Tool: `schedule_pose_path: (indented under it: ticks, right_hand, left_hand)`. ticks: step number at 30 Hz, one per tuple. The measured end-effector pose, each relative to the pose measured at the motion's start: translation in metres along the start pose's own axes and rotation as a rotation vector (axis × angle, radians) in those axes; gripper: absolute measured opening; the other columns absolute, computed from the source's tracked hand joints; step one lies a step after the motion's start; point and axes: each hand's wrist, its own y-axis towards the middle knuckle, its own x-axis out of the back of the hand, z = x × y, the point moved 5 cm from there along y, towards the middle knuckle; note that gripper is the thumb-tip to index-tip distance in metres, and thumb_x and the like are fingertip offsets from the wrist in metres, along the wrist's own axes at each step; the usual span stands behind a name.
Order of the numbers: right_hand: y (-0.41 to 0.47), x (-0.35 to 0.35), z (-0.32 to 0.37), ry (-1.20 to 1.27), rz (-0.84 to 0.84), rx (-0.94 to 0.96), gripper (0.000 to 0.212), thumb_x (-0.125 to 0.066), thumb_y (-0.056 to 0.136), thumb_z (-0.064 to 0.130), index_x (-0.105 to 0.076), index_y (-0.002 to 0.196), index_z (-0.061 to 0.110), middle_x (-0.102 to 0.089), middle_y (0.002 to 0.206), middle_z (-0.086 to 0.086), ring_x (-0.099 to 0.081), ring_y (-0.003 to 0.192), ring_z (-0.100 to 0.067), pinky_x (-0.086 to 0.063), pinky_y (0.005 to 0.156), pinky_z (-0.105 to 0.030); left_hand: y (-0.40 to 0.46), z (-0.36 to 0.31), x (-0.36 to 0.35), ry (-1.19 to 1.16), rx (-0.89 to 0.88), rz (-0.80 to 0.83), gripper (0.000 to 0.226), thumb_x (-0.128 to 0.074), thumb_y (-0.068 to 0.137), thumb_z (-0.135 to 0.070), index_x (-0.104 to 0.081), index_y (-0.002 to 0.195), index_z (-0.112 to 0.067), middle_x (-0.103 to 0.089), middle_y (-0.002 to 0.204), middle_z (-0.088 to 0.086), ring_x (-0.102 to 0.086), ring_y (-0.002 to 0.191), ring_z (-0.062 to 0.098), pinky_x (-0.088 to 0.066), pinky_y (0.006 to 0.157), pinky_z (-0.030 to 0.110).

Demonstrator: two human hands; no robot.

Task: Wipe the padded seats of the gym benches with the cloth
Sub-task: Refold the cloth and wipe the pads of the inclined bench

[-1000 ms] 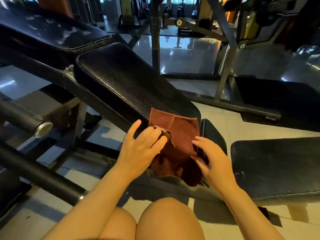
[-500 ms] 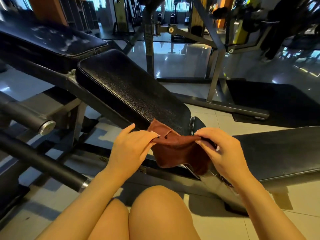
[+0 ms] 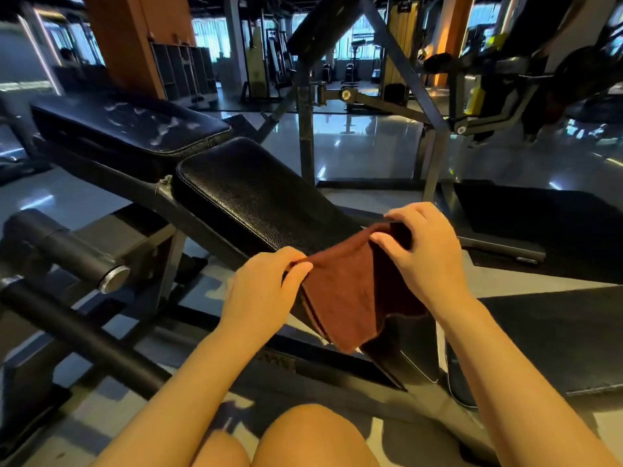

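1. Cloth (image 3: 350,291), a brown terry rag, hangs in the air between the two hands, folded over on itself, above the lower end of the sloped seat pad (image 3: 256,200) and not pressed to it.
2. It looks light, soft and limp: it sags below the fingers, so it will droop wherever it is not held. A pinch at the corners or along the top edge should serve for folding; for wiping, a flat palm over a folded pad would likely spread pressure better.
3. Left hand (image 3: 263,294) has its thumb and forefinger closed on the cloth's left upper corner; the other fingers are curled beside them, clear of the fabric as far as can be seen.
4. Right hand (image 3: 421,251) pinches the far upper edge, thumb under and fingers curled over the top, so the fabric runs beneath its fingertips and falls away toward the wrist.
5. Below the fingers the cloth's striped hem dangles freely, just in front of the bench frame.
6. Behind the seat pad, the worn back pad (image 3: 131,126) lies well beyond both hands. Judging by this, wiping is not under way; the cloth is being arranged.
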Motion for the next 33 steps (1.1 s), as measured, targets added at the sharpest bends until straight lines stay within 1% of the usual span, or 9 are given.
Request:
schedule_pose_path:
  ticks: [5, 10, 12, 14, 17, 20, 27, 29, 33]
  right_hand:
    - [-0.006, -0.097, 0.025, -0.015, 0.266, -0.202, 0.056, -0.04, 0.1, 0.047, -0.036, 0.148, 0.018, -0.037, 0.151, -0.006, -0.037, 0.134, -0.026, -0.031, 0.109, -0.039]
    - [-0.016, -0.134, 0.007, 0.131, 0.374, -0.318, 0.07, -0.02, 0.097, 0.059, -0.003, 0.157, 0.025, 0.005, 0.164, -0.003, 0.0, 0.151, -0.024, -0.004, 0.121, -0.043]
    - [-0.01, -0.136, -0.016, 0.232, 0.392, -0.404, 0.079, -0.027, 0.091, 0.068, -0.009, 0.155, 0.026, -0.005, 0.164, -0.003, -0.012, 0.149, -0.028, -0.019, 0.119, -0.046]
    - [0.0, -0.139, -0.038, 0.276, 0.346, -0.444, 0.056, -0.033, 0.091, 0.065, -0.036, 0.132, 0.027, -0.045, 0.136, -0.001, -0.044, 0.13, -0.026, -0.042, 0.099, -0.04]
    - [0.014, -0.142, -0.046, 0.195, 0.309, -0.439, 0.052, -0.027, 0.09, 0.062, -0.045, 0.113, 0.019, -0.054, 0.112, -0.003, -0.055, 0.107, -0.023, -0.045, 0.091, -0.042]
    - [0.035, -0.146, -0.032, 0.151, 0.293, -0.381, 0.048, -0.024, 0.09, 0.059, -0.045, 0.106, 0.019, -0.052, 0.105, 0.0, -0.052, 0.099, -0.02, -0.043, 0.093, -0.042]
    - [0.129, -0.181, 0.076, 0.218, 0.305, -0.114, 0.053, -0.028, 0.095, 0.063, -0.048, 0.115, 0.019, -0.047, 0.118, 0.004, -0.046, 0.113, -0.017, -0.023, 0.113, -0.053]
    - [0.151, -0.19, 0.126, 0.245, 0.302, 0.021, 0.054, -0.028, 0.095, 0.063, -0.047, 0.123, 0.02, -0.047, 0.133, 0.001, -0.04, 0.129, -0.02, -0.013, 0.116, -0.057]
    - [0.157, -0.195, 0.172, 0.242, 0.382, 0.23, 0.072, -0.028, 0.1, 0.058, -0.015, 0.156, 0.015, -0.008, 0.164, -0.002, -0.004, 0.151, -0.017, 0.003, 0.121, -0.047]
  left_hand:
    - [0.013, 0.024, 0.004, 0.327, -0.173, -0.212, 0.04, -0.05, 0.092, -0.041, -0.065, 0.111, -0.01, -0.058, 0.114, 0.01, -0.05, 0.108, 0.027, -0.047, 0.081, 0.044]
    - [0.031, 0.068, 0.019, 0.295, -0.074, -0.253, 0.059, -0.039, 0.092, -0.05, -0.038, 0.143, -0.02, -0.022, 0.155, 0.016, -0.013, 0.146, 0.034, -0.011, 0.115, 0.057]
    - [0.043, 0.088, 0.029, 0.166, 0.035, -0.269, 0.067, -0.034, 0.092, -0.056, -0.026, 0.15, -0.023, -0.006, 0.161, 0.014, -0.003, 0.148, 0.03, -0.008, 0.116, 0.06]
    - [0.049, 0.097, 0.034, 0.134, 0.006, -0.273, 0.073, -0.032, 0.092, -0.06, -0.018, 0.153, -0.024, 0.0, 0.162, 0.01, 0.001, 0.149, 0.025, -0.009, 0.117, 0.058]
    - [0.05, 0.101, 0.033, 0.112, -0.072, -0.303, 0.077, -0.03, 0.092, -0.069, -0.017, 0.153, -0.024, -0.002, 0.163, 0.008, -0.001, 0.15, 0.023, -0.006, 0.121, 0.038]
    - [0.051, 0.102, 0.032, 0.036, -0.106, -0.312, 0.077, -0.027, 0.094, -0.069, -0.017, 0.153, -0.021, -0.003, 0.163, 0.01, -0.002, 0.15, 0.026, 0.0, 0.119, 0.021]
    - [0.052, 0.105, 0.029, -0.023, -0.143, -0.307, 0.083, -0.022, 0.094, -0.07, -0.014, 0.153, -0.013, -0.003, 0.162, 0.013, -0.001, 0.15, 0.028, 0.001, 0.12, 0.027]
    - [0.053, 0.106, 0.028, -0.059, -0.148, -0.333, 0.085, -0.02, 0.092, -0.072, -0.009, 0.154, -0.015, -0.004, 0.163, 0.011, -0.003, 0.15, 0.029, -0.003, 0.122, 0.033]
    - [0.051, 0.113, 0.034, -0.297, -0.114, -0.383, 0.08, -0.022, 0.086, -0.08, 0.002, 0.152, -0.042, -0.005, 0.162, -0.009, -0.009, 0.15, 0.021, -0.02, 0.117, 0.057]
